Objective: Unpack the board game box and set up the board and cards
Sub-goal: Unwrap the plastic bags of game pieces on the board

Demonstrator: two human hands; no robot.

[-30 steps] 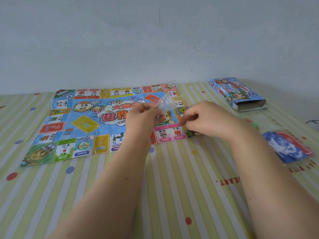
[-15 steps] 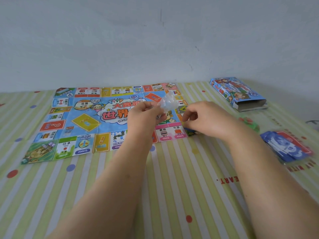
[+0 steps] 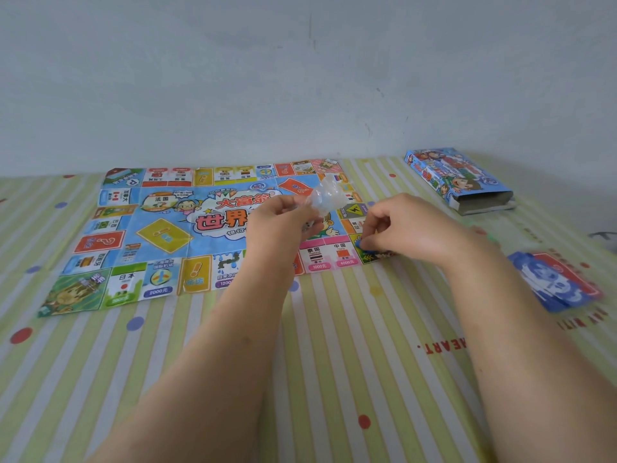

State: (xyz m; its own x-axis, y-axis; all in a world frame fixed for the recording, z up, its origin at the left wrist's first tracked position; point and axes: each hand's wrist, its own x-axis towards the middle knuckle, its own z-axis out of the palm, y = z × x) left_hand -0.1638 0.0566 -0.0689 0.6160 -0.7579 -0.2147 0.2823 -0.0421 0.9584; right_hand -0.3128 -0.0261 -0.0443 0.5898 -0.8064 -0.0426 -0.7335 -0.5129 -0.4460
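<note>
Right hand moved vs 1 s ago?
Yes, slightly. The right hand has dropped toward the board's near right corner, fingertips now pinching a small blue piece there.

Striped cloth (image 3: 334,362) in pale green, yellow and white covering the whole surface, scattered with red, blue and yellow dots; red lettering printed upside down near the right side, partly readable as "EART." Plain pale grey-blue wall (image 3: 300,78) behind, with a few faint dark scuffs and short cracks. Dark object (image 3: 605,236) at far right edge, cut off, unidentifiable.
</note>
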